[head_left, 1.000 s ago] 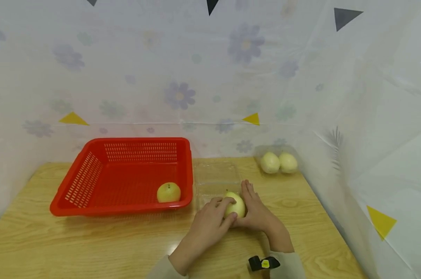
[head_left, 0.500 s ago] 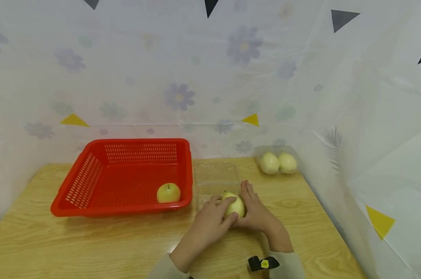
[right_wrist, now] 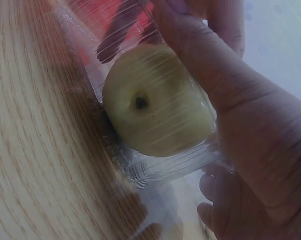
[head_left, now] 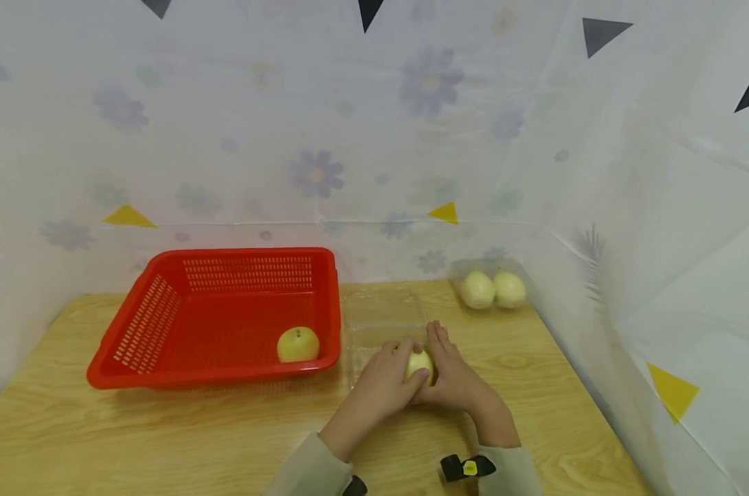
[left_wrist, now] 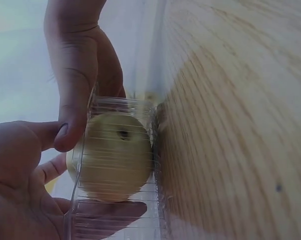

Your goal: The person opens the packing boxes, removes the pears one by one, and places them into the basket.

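Observation:
In the head view, a pale yellow pear (head_left: 419, 365) sits in the front part of a clear plastic clamshell box (head_left: 383, 308), whose lid lies open toward the back. My left hand (head_left: 380, 382) holds the pear from the left, its fingers curled over the top; they cover much of it. My right hand (head_left: 459, 379) rests against the box's near right corner, fingers straight along the right side. In the right wrist view, my right thumb (right_wrist: 215, 70) lies along the rim, and the pear (right_wrist: 160, 100) shows through the clear wall.
A red plastic basket (head_left: 250, 303) stands left of the clamshell, with one pear (head_left: 298, 344) in its near right corner. At the back right, another clear box holds two pears (head_left: 493, 289). A flower-patterned sheet (head_left: 374, 138) hangs behind the wooden table (head_left: 225, 441).
My left hand has shifted slightly right and further over the pear, covering more of it. The right hand has stayed at the box's corner. The head view has drifted a little.

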### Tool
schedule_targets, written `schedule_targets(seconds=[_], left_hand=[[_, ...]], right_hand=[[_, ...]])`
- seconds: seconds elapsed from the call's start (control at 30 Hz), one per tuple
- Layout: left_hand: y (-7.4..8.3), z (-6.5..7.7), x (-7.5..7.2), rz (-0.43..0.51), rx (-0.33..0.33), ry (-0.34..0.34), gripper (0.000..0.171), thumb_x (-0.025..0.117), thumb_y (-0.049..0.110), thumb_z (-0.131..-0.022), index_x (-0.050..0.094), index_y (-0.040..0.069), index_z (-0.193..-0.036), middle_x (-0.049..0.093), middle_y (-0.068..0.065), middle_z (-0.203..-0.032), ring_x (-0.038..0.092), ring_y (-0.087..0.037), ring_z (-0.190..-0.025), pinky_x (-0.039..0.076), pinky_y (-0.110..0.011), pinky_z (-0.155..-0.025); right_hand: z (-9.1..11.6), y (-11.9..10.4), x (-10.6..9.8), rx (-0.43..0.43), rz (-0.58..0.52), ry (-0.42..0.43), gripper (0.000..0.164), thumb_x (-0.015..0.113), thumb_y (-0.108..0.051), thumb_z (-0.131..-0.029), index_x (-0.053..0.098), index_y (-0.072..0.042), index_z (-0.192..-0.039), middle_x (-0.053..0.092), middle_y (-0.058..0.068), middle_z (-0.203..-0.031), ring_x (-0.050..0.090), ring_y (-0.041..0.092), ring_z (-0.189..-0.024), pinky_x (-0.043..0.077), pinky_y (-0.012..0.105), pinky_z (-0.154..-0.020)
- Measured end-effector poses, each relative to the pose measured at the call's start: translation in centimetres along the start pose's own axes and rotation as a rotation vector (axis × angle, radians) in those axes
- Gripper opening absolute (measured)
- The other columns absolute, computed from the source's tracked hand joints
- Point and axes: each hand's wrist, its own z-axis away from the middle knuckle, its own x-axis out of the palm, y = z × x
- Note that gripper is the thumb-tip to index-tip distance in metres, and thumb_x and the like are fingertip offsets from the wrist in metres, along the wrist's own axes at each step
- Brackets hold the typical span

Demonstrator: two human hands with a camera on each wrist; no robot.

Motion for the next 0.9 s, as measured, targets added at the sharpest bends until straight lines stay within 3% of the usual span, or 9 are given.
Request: schedule_targets(seconds=[0.17, 0.33, 0.43, 0.57, 0.77, 0.9], left_hand=[[-0.26, -0.38, 0.15, 0.027, 0.004, -0.014, 0.036, 0.064, 0.028, -0.097, 0.053, 0.016, -0.129, 0.058, -0.015, -0.127, 0.061, -0.028, -0.101, 0.054, -0.044, -0.078], [-0.50, -0.57, 0.09, 0.022, 0.025, -0.033, 0.045, 0.059, 0.023, -0.091, 0.058, 0.022, -0.136, 0.055, -0.017, -0.135, 0.058, -0.034, -0.113, 0.054, -0.047, -0.082], [-0.62, -0.67, 0.01, 0.036, 0.009, -0.051, 0.044, 0.059, 0.025, -0.087, 0.062, 0.026, -0.131, 0.058, -0.013, -0.129, 0.058, -0.030, -0.105, 0.052, -0.041, -0.075], [-0.70, -0.71, -0.11, 0.053, -0.017, -0.065, 0.037, 0.065, 0.033, -0.091, 0.061, 0.025, -0.128, 0.060, -0.008, -0.116, 0.054, -0.020, -0.087, 0.046, -0.030, -0.062], [-0.62, -0.61, -0.39, 0.063, -0.027, -0.044, 0.039, 0.071, 0.033, -0.090, 0.061, 0.021, -0.126, 0.060, -0.008, -0.115, 0.053, -0.019, -0.087, 0.047, -0.030, -0.061], [-0.74, -0.71, -0.61, 0.022, -0.036, -0.013, 0.046, 0.074, 0.031, -0.085, 0.062, 0.023, -0.128, 0.059, -0.009, -0.117, 0.054, -0.020, -0.091, 0.047, -0.032, -0.063]], right_hand=[[-0.20, -0.08, -0.06, 0.000, -0.009, 0.000, 0.134, 0.079, -0.062, -0.074, -0.008, -0.004, -0.158, -0.010, 0.020, -0.165, -0.010, 0.040, -0.152, 0.006, 0.062, -0.120], [-0.25, 0.01, -0.01, 0.006, -0.022, 0.003, 0.136, 0.081, -0.060, -0.072, -0.009, -0.006, -0.158, -0.010, 0.020, -0.165, -0.009, 0.040, -0.152, 0.006, 0.062, -0.120], [-0.18, 0.05, 0.03, 0.011, -0.032, 0.004, 0.137, 0.082, -0.060, -0.071, -0.010, -0.007, -0.158, -0.010, 0.019, -0.165, -0.009, 0.040, -0.152, 0.005, 0.062, -0.120], [-0.08, -0.02, 0.13, 0.018, -0.036, 0.002, 0.139, 0.082, -0.062, -0.069, -0.010, -0.008, -0.158, -0.012, 0.018, -0.166, -0.011, 0.041, -0.151, 0.006, 0.064, -0.118], [-0.04, -0.23, 0.14, 0.023, -0.026, 0.000, 0.140, 0.082, -0.064, -0.068, -0.011, -0.010, -0.158, -0.012, 0.017, -0.166, -0.012, 0.042, -0.151, 0.007, 0.065, -0.117], [0.00, -0.41, 0.04, 0.034, -0.031, -0.002, 0.140, 0.082, -0.063, -0.068, -0.011, -0.012, -0.159, -0.012, 0.015, -0.166, -0.011, 0.040, -0.151, 0.007, 0.065, -0.117]])
